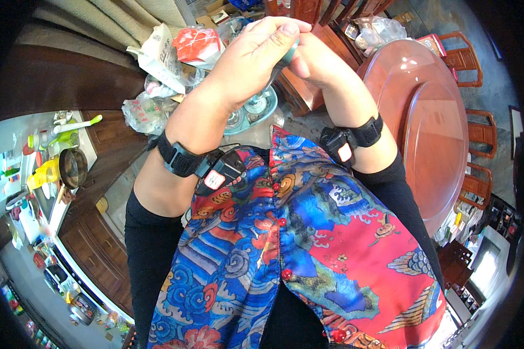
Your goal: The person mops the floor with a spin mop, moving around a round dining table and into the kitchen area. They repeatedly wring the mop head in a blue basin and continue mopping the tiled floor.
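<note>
My left hand (260,50) and my right hand (310,54) meet at the top of the view, around a dark, see-through object with a teal part (289,54). It may be a glass or bottle; my fingers hide most of it. Its lower part slants down beside my left palm. My left thumb lies across its upper end, and my right fingers wrap its other side. Beneath my hands is a teal plastic tray (268,114) with clear glassware (256,106) in it. Each forearm wears a black strap with a small device.
Left of the tray lie plastic bags (146,112), a white paper bag (161,74) and a red-wrapped package (196,45). A round wooden table (386,83) with a raised turntable (436,152) is at right, with wooden chairs (480,133) beyond. A cluttered counter with a pan (73,168) is at left.
</note>
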The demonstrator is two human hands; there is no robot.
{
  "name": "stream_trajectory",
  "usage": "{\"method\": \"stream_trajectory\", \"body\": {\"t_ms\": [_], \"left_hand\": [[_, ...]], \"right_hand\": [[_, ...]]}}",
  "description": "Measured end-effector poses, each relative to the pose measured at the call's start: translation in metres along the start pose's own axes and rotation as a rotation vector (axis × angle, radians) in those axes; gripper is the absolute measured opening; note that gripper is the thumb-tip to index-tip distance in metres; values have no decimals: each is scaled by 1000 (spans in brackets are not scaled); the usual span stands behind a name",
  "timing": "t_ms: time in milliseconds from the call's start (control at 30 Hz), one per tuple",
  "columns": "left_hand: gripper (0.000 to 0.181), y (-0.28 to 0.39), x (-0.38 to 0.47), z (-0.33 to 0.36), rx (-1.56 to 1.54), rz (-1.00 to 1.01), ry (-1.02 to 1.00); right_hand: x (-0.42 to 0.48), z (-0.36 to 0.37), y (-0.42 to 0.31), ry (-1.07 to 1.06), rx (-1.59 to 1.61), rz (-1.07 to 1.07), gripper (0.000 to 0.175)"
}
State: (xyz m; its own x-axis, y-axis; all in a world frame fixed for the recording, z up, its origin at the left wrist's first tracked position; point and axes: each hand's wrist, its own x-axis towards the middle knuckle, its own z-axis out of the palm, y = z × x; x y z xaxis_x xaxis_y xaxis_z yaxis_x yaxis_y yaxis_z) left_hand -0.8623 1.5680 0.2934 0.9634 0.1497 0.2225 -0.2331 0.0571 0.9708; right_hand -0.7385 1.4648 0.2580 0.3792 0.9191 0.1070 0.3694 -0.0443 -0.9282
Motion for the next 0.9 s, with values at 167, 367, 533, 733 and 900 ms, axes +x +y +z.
{"method": "stream_trajectory", "body": {"t_ms": [167,367,533,733,900], "left_hand": [[43,-15,7,-8,302,93,8],[32,-20,-5,-8,86,54,-70],[32,-30,-2,0,130,97,-37],[33,-42,-3,-6,124,28,-99],[33,-58,0,-5,206,110,-44]], "right_hand": [[6,7,10,-125,-356,-74,29],[-5,14,5,-165,-317,-4,31],[-6,8,21,-218,-190,80,34],[-11,17,48,-153,-59,-25,20],[-12,23,55,-124,-33,17,23]]}}
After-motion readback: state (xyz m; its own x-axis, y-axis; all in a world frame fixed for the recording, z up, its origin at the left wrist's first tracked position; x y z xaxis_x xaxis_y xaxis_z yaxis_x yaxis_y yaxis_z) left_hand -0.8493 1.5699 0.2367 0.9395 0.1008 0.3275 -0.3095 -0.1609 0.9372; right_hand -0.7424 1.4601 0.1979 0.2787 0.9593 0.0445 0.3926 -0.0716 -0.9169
